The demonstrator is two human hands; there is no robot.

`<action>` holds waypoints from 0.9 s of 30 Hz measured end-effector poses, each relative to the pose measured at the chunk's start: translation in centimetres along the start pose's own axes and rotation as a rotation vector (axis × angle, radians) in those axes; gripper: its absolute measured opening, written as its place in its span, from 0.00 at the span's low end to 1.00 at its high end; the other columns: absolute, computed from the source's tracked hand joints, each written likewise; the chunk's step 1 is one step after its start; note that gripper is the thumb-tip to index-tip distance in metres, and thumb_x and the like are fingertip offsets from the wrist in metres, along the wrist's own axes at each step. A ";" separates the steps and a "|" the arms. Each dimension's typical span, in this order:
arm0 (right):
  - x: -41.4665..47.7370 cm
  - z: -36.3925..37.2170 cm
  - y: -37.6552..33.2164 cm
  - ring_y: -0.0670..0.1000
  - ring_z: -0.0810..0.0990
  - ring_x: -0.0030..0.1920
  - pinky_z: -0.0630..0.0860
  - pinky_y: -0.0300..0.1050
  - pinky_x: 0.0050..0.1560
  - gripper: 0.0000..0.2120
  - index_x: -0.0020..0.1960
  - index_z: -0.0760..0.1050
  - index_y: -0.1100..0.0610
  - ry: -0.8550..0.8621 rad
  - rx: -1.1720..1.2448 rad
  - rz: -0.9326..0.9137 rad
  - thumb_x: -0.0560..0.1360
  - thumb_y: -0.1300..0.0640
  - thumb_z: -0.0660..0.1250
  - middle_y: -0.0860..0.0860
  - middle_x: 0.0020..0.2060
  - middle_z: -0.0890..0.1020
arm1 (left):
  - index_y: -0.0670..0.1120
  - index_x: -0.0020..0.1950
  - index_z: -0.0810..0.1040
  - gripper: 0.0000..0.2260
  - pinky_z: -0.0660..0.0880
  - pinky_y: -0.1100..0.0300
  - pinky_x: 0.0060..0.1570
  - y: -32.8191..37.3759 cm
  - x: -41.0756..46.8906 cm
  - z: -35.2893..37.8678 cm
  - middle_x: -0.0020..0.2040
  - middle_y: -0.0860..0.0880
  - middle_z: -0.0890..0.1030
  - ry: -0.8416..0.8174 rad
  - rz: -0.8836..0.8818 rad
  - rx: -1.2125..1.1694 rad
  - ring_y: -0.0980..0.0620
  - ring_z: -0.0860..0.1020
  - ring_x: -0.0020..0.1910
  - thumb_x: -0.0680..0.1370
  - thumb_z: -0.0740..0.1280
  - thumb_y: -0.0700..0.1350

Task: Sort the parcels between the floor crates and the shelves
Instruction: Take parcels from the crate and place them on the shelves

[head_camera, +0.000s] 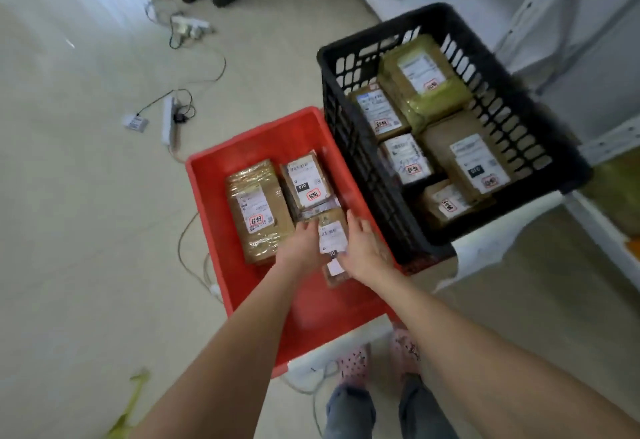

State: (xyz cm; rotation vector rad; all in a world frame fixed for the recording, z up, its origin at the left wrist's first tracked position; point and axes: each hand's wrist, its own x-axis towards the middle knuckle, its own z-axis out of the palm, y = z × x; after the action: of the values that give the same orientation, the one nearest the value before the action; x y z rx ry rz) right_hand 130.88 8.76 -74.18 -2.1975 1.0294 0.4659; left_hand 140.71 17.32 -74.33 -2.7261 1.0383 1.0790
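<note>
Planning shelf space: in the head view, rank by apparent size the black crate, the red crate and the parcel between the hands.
1. black crate and red crate: look alike, perspective makes ranking unsure.
2. parcel: smallest.

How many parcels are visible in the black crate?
5 parcels: large one at the far end, two along the left wall, one on the right, one nearest. More may lie underneath.
</note>
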 end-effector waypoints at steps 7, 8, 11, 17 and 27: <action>-7.8 -10.0 2.7 0.55 0.69 0.67 0.73 0.50 0.58 0.36 0.78 0.47 0.52 0.215 0.040 0.002 0.77 0.52 0.64 0.53 0.72 0.61 | 0.49 0.75 0.57 0.33 0.75 0.51 0.47 8.1 -4.7 -7.5 0.68 0.47 0.68 0.235 0.326 0.261 0.46 0.72 0.64 0.75 0.67 0.55; -9.0 -11.4 3.7 0.55 0.69 0.67 0.74 0.50 0.58 0.36 0.77 0.48 0.52 0.248 0.038 0.023 0.76 0.52 0.64 0.54 0.72 0.61 | 0.49 0.75 0.58 0.33 0.74 0.52 0.46 9.9 -5.4 -8.0 0.67 0.47 0.68 0.255 0.375 0.296 0.46 0.72 0.63 0.74 0.67 0.55; -13.4 -15.2 8.0 0.55 0.67 0.69 0.73 0.50 0.61 0.35 0.77 0.50 0.52 0.346 0.050 0.097 0.76 0.52 0.65 0.53 0.72 0.61 | 0.49 0.75 0.57 0.34 0.74 0.53 0.46 16.1 -7.7 -8.4 0.68 0.47 0.68 0.270 0.510 0.405 0.45 0.71 0.64 0.74 0.68 0.57; -25.2 -20.3 18.9 0.56 0.63 0.71 0.65 0.50 0.68 0.35 0.77 0.52 0.54 0.491 0.111 0.304 0.75 0.55 0.66 0.54 0.73 0.61 | 0.48 0.74 0.59 0.33 0.73 0.49 0.54 30.9 -15.2 -5.7 0.69 0.46 0.66 0.224 0.767 0.487 0.44 0.69 0.66 0.75 0.67 0.58; -48.3 -22.7 38.4 0.56 0.68 0.67 0.72 0.52 0.61 0.31 0.74 0.57 0.52 0.734 0.164 0.589 0.75 0.52 0.66 0.54 0.69 0.65 | 0.49 0.74 0.59 0.34 0.73 0.48 0.57 53.5 -33.2 6.2 0.71 0.46 0.64 0.245 1.070 0.528 0.44 0.68 0.68 0.73 0.68 0.60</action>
State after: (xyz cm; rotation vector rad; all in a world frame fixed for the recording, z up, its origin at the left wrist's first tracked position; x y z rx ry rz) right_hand 71.66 1.08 -46.67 -1.9088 2.0401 -0.2173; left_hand 87.27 -3.55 -47.56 -1.8245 2.4915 0.3385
